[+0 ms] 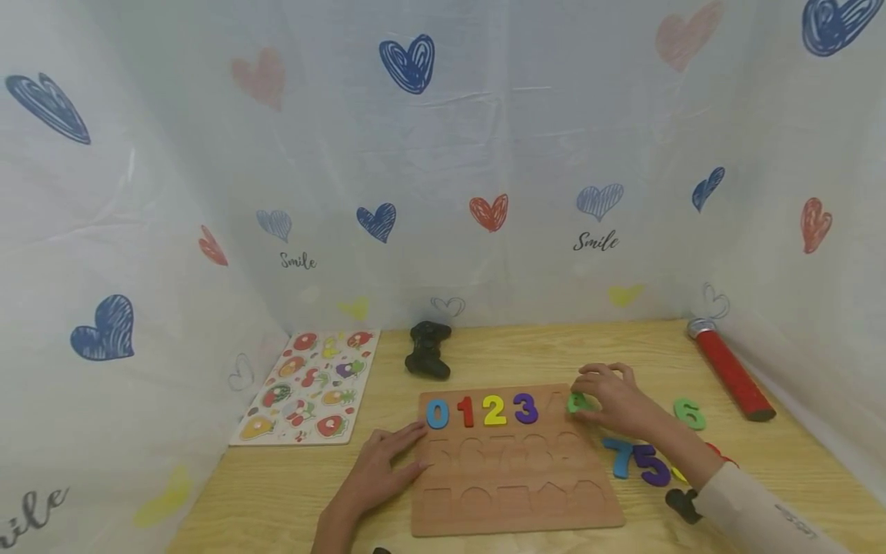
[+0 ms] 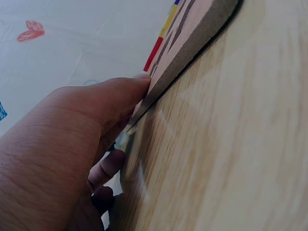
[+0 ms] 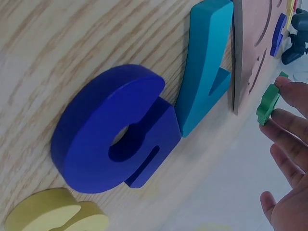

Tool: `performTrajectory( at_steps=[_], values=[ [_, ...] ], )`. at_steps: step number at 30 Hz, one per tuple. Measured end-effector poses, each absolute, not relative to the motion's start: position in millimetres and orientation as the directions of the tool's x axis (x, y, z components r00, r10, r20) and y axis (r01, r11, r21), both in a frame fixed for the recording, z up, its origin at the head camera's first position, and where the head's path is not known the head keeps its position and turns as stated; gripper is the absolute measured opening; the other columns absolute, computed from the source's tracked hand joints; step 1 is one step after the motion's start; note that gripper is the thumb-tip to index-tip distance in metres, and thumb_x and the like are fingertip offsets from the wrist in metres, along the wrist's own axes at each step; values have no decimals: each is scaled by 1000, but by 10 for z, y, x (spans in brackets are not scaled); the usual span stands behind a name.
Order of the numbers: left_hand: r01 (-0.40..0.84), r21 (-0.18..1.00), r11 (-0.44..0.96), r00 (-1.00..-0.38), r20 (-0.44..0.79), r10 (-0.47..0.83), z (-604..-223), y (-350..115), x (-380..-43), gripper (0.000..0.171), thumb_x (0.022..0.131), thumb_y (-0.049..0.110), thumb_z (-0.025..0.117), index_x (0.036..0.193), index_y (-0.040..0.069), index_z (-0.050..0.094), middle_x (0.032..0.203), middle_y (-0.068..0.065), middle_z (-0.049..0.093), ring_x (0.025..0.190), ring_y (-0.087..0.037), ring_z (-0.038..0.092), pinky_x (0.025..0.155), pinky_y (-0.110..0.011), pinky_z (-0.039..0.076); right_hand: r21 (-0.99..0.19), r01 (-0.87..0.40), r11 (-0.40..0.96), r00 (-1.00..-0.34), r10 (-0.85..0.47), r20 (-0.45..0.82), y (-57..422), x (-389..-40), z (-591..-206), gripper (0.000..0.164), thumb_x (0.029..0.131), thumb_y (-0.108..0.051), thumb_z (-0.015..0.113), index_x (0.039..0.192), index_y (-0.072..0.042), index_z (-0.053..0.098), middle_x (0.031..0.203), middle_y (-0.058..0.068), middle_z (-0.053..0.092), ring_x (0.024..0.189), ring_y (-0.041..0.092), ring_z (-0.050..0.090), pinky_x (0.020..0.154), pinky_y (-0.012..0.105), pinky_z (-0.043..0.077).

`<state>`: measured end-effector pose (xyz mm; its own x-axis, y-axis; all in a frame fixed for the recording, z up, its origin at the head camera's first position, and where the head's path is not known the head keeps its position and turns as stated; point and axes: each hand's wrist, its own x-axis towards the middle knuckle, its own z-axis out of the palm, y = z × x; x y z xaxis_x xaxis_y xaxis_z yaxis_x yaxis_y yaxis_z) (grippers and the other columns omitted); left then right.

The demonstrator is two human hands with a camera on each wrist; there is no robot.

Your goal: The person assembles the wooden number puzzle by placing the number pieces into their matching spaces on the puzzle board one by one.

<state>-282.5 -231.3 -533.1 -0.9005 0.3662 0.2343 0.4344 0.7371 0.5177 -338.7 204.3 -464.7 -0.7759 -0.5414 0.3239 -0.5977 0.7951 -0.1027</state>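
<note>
A wooden number board [image 1: 512,523] lies flat, with a blue 0 [image 1: 431,414], red 1 [image 1: 466,412], yellow 2 [image 1: 494,410] and purple 3 [image 1: 526,408] in its top row. Over the board's upper right corner, my right hand [image 1: 619,404] pinches a green number piece [image 3: 269,103] between thumb and fingertips. That piece is partly hidden by the fingers in the head view. My left hand [image 1: 381,469] touches the board's left edge with thumb and index finger. Carved outlines show in the two lower rows.
Right of the board lie a blue 7 [image 1: 619,457], purple 5 [image 1: 651,466] and green 6 [image 1: 689,413]; yellow and red pieces are partly behind the forearm. A fruit puzzle board [image 1: 339,419], a black game controller [image 1: 427,350] and a red cylinder [image 1: 735,373] are farther back.
</note>
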Motion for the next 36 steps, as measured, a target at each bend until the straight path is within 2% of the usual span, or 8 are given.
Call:
performTrajectory(
  at_steps=[8,22,31,36],
  values=[
    [432,525,733,-902,244,357,-5317,-2314,-2813,54,95,51,63,142,24,59,148,9,52,98,-10,43,87,-40,41,-112,-604,789,-777,-552,303,1993,-3412,-4682,27,79,-24,86,102,-16,74,110,5,70,121,37,51,93,66,25],
    [415,535,736,-910,224,350,-5306,-2301,-2816,53,95,49,64,143,26,58,149,9,51,100,-12,43,87,-41,41,-103,-610,786,-773,-561,298,1894,-3470,-4750,27,82,-26,83,104,-14,75,112,7,70,120,37,51,94,66,24],
    [425,530,734,-905,233,356,-5307,-2296,-2822,53,95,50,63,142,25,59,149,10,51,97,-10,42,85,-38,40,-97,-608,788,-774,-561,293,1853,-3527,-4818,23,83,-28,83,102,-18,75,111,5,71,121,36,51,94,64,24],
    [432,527,732,-902,237,362,-5311,-2298,-2829,54,96,51,62,142,25,59,149,10,50,98,-11,43,85,-39,40,-84,-612,786,-768,-566,300,1824,-3561,-4852,18,82,-28,83,96,-22,74,104,0,71,121,35,51,94,65,25]
  ],
)
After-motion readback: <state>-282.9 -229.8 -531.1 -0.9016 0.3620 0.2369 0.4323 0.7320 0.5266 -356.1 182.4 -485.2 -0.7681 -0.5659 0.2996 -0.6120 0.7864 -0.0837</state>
